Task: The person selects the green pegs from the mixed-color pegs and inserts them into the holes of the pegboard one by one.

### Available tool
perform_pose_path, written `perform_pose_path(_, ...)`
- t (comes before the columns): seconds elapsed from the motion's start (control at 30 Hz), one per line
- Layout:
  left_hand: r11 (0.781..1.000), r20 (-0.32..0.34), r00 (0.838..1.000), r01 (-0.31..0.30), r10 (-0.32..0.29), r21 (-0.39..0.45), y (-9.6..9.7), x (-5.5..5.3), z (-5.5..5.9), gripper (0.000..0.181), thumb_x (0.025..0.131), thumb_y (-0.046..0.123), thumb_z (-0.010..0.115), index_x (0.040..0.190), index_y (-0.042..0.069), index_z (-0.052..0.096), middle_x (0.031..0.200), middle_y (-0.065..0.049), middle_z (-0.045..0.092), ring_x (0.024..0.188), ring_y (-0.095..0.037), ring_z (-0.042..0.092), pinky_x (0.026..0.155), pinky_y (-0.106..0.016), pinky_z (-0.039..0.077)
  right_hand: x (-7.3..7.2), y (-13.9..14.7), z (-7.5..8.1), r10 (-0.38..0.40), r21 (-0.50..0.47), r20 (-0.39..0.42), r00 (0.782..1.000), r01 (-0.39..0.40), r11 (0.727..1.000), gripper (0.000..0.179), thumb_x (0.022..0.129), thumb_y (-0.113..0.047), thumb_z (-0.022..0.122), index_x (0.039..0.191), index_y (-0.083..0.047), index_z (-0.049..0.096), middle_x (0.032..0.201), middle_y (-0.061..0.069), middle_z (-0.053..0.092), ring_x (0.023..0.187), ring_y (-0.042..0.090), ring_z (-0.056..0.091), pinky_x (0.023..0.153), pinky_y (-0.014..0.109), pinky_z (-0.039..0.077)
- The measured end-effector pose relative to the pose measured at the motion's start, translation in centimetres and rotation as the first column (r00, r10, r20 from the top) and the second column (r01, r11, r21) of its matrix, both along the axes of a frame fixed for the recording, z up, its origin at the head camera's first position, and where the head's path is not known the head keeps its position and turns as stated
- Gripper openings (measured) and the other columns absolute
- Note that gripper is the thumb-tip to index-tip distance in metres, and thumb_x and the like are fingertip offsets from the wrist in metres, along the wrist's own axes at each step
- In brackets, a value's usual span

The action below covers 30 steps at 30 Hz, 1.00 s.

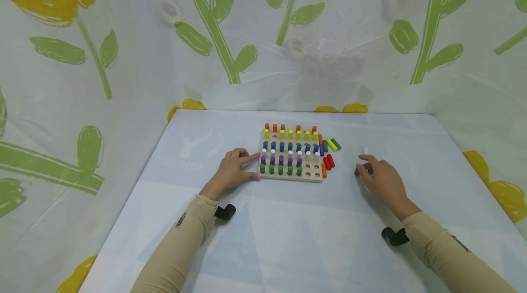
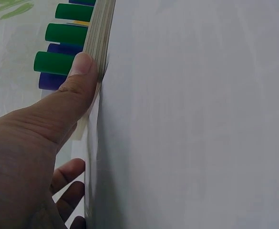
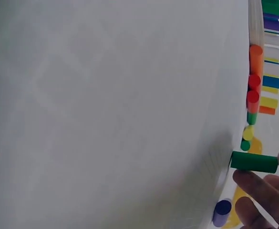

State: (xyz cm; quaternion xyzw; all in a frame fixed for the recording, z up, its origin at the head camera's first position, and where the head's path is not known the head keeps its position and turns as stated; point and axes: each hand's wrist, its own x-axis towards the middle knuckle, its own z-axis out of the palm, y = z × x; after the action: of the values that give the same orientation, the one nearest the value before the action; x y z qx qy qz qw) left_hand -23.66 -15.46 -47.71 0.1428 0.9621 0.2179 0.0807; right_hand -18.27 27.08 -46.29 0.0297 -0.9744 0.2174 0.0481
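Observation:
A wooden pegboard (image 1: 290, 178) lies on the table, with rows of orange, yellow, blue, white, purple and green pegs standing in it. At its left edge my left hand (image 1: 232, 169) touches the board with extended index finger and thumb. The thumb (image 2: 83, 64) rests against the board's side, beside a green peg (image 2: 53, 63). Off to the right, my right hand (image 1: 383, 182) pinches a loose green peg (image 3: 254, 162), which stands upright from the tabletop. Just beyond that hand is a pale peg (image 1: 365, 150); its end looks dark purple in the right wrist view.
Along the board's right side lie loose pegs: two red pegs (image 1: 329, 162), an orange peg (image 1: 324, 171), a yellow peg (image 1: 331, 145) and green ones (image 1: 336, 143). A few holes (image 1: 308, 174) show at the board's front right. Patterned curtains (image 1: 284, 64) surround the table.

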Motion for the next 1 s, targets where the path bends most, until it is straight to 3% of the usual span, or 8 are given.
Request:
perform_pose_path(0.47,1.0,0.0,1.0,0.006,-0.006,0.019,-0.08,-0.04,-0.08,0.079,0.083,0.053,0.079,0.153,0.033,0.046,0.138,-0.01,0.043,0.128,-0.034,0.037,0.11,-0.051,0.032,0.05,-0.08,0.03,0.007,0.002,-0.011,1.0,-0.007,1.0,0.046,0.098,-0.025,0.066,0.134,0.002,0.059,0.11,0.02,0.069,0.096,0.035,0.058,0.079,0.052,0.049)
perform_pose_path(1.0,0.999,-0.006,1.0,0.007,-0.007,0.031,-0.22,-0.14,-0.26,0.079,0.083,0.053,0.079,0.152,0.033,0.047,0.137,-0.009,0.043,0.126,-0.033,0.036,0.108,-0.051,0.033,0.16,0.05,0.01,0.034,-0.01,-0.076,0.997,-0.035,0.999,0.032,0.094,-0.014,0.07,0.121,0.002,0.067,0.102,0.019,0.07,0.093,0.034,0.059,0.075,0.049,0.051)
